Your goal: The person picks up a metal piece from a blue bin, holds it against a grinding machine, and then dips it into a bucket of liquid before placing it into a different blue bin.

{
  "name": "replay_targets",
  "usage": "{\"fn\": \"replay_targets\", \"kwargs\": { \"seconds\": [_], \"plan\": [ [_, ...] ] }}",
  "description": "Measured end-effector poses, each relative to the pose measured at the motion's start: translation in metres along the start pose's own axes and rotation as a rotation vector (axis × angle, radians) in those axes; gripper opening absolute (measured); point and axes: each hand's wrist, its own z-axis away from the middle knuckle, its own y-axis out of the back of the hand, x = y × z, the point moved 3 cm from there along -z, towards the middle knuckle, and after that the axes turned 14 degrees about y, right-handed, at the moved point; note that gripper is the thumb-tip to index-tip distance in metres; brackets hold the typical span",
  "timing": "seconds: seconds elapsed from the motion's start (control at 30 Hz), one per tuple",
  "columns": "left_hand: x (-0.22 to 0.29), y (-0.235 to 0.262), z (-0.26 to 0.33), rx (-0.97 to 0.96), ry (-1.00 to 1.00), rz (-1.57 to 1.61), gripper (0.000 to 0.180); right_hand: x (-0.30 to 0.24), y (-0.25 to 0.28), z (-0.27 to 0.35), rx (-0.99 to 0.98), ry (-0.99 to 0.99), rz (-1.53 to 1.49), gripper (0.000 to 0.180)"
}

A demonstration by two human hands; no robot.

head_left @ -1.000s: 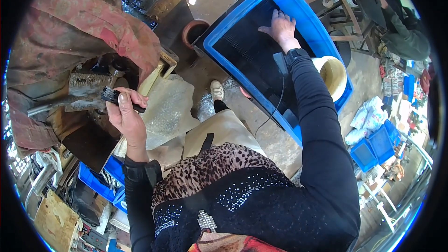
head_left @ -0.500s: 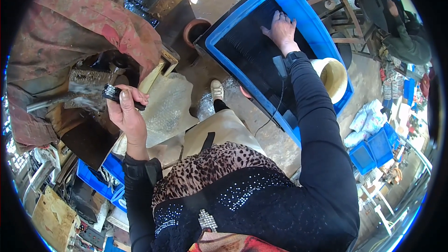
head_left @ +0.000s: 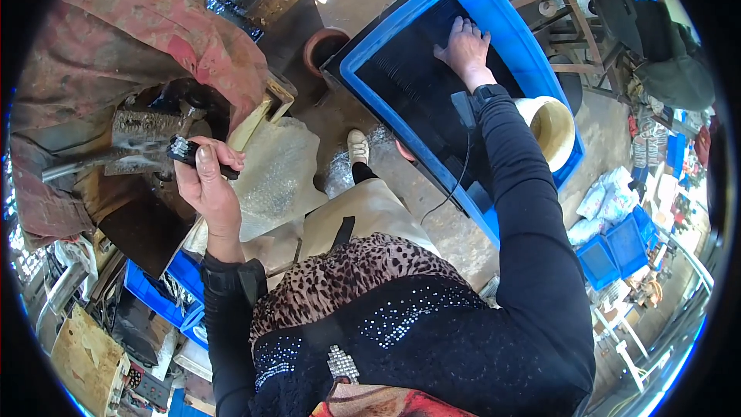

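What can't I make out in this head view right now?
- Right hand: palm and whatever it touches in the blue crate are hidden by the hand and dark contents.
- Small black part in the left hand: fingers cover most of it.
- Machine: partly under the red cloth.
- Crate's near end: behind the right sleeve.

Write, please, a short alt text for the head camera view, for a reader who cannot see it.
Seen from above, a person's left hand grips a small dark part beside a rusty metal machine, while the right hand rests flat inside a big blue plastic crate of dark contents. A cream bucket stands by the crate.
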Motion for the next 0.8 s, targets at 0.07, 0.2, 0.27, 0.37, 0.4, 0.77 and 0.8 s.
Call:
{"fn": "replay_targets", "kwargs": {
  "seconds": [0.07, 0.2, 0.27, 0.37, 0.4, 0.77, 0.8],
  "plan": [
    [0.000, 0.000, 0.000, -0.006, -0.002, -0.001, 0.023, 0.003, -0.007, 0.003, 0.067, 0.008, -0.010, 0.094],
    [0.002, -0.002, 0.000, -0.013, -0.010, -0.006, 0.023, 0.018, -0.014, -0.002, 0.073, -0.016, -0.086, 0.095],
    [0.001, -0.002, 0.000, -0.008, -0.016, -0.012, 0.023, 0.019, -0.011, -0.003, 0.059, -0.025, -0.122, 0.095],
    [0.001, 0.002, 0.001, 0.004, -0.025, -0.028, 0.022, 0.001, -0.001, 0.004, 0.004, 0.006, -0.018, 0.096],
    [0.001, 0.002, 0.001, 0.003, -0.022, -0.026, 0.022, 0.003, -0.001, 0.004, 0.002, 0.004, -0.016, 0.096],
    [0.001, 0.001, 0.001, 0.018, -0.012, -0.016, 0.021, -0.002, -0.002, 0.000, 0.032, 0.036, 0.010, 0.093],
    [0.001, 0.001, 0.001, 0.018, -0.015, -0.020, 0.021, -0.001, -0.007, 0.001, 0.030, 0.038, 0.012, 0.093]
  ]
}}
